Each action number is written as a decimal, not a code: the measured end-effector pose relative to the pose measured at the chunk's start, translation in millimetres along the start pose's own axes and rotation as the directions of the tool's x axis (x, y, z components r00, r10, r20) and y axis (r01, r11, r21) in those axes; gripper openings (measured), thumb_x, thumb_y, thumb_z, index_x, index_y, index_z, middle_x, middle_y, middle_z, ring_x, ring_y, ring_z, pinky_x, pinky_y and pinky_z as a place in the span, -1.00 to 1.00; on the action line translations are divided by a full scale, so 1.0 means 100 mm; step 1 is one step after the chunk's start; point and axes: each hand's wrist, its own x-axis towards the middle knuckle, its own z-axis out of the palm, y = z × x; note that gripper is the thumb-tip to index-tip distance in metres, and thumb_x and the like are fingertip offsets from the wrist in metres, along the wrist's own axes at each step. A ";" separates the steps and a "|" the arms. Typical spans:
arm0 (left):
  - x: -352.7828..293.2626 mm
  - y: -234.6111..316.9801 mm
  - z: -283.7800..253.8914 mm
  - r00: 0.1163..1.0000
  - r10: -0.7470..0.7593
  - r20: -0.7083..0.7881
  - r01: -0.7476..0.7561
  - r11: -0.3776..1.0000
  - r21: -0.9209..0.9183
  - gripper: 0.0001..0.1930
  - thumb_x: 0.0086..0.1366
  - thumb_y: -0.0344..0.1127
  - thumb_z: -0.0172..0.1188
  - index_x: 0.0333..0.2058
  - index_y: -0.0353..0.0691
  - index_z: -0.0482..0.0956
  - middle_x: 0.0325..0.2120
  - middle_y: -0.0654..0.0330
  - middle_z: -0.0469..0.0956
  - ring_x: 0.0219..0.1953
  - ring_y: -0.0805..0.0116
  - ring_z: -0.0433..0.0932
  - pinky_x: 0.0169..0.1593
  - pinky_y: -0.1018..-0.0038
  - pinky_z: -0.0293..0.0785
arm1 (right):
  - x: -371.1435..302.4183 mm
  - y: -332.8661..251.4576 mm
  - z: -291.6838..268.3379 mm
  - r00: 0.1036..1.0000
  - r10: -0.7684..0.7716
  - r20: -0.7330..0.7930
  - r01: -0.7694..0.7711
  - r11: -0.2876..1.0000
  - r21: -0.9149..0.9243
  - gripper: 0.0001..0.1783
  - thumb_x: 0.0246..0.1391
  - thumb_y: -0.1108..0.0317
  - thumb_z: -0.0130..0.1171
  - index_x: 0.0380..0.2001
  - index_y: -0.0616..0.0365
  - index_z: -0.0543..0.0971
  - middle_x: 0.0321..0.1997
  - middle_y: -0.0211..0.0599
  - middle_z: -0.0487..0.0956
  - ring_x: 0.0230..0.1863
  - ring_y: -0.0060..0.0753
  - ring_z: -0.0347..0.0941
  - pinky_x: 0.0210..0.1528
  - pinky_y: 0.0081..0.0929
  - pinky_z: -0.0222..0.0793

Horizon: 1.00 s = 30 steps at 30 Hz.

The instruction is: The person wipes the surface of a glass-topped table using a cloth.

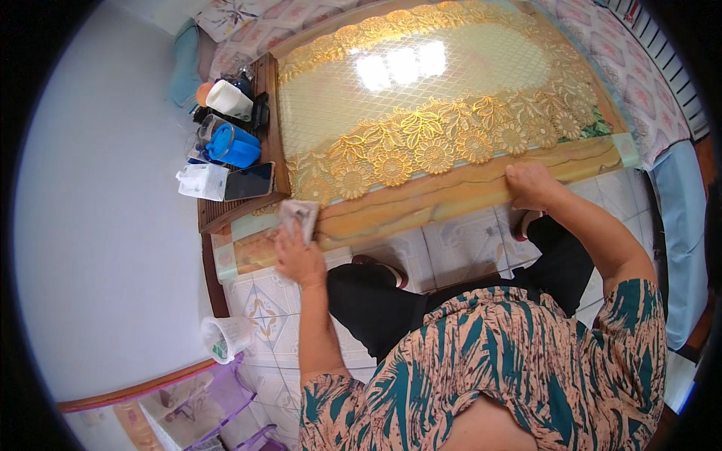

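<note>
Under my left hand (299, 255) is a pale folded cloth (299, 214), pressed on the near left part of a low table (421, 209) with a brown, marble-patterned edge. The fingers of that hand lie over the cloth's near end and are slightly blurred. My right hand (530, 186) is curled into a fist and rests against the table's front edge, right of the middle. Nothing shows in it, though its palm side is hidden. A gold floral lace-patterned cover (436, 154) spreads over the tabletop, shiny with reflected window light.
A brown slatted wooden tray (218, 218) at the table's left end carries a dark phone (250, 181), a white tissue pack (202, 182), a blue cup (234, 145) and stacked white cups (229, 101). A white waste bin (228, 338) stands by the wall. Patterned cushioned seating (613, 56) borders the table.
</note>
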 end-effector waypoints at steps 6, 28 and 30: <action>0.07 0.71 -0.15 0.998 -0.004 0.066 0.010 0.996 -0.091 -0.39 0.07 -0.22 0.14 0.16 0.06 0.28 0.25 0.26 0.11 0.19 0.12 0.12 0.06 0.03 0.08 | 0.05 -0.06 -0.04 0.998 -0.058 -0.012 0.058 0.998 0.010 -0.47 -0.43 0.11 0.45 -0.41 0.19 0.46 -0.39 -0.18 0.55 -0.23 -0.11 0.51 -0.21 -0.26 0.41; 1.35 0.92 0.04 0.917 -0.205 0.343 0.192 0.979 0.072 -0.48 0.27 -0.02 -0.11 0.21 0.09 0.21 0.29 0.42 0.04 0.17 0.10 0.16 0.07 -0.01 0.19 | 0.04 -0.28 0.04 0.986 -0.084 -0.143 0.093 0.994 0.064 -0.63 -0.37 0.26 0.37 -0.45 0.17 0.48 -0.41 -0.19 0.57 -0.29 -0.14 0.53 -0.29 -0.26 0.44; 1.23 1.14 -0.14 0.905 -0.132 0.404 0.130 0.991 0.032 -0.47 0.28 0.00 -0.12 0.21 0.06 0.23 0.29 0.38 0.05 0.17 0.05 0.16 0.09 -0.04 0.20 | 0.02 -0.27 0.02 0.989 -0.080 -0.126 0.088 0.994 0.062 -0.61 -0.38 0.24 0.38 -0.45 0.18 0.48 -0.42 -0.19 0.57 -0.30 -0.13 0.53 -0.30 -0.26 0.44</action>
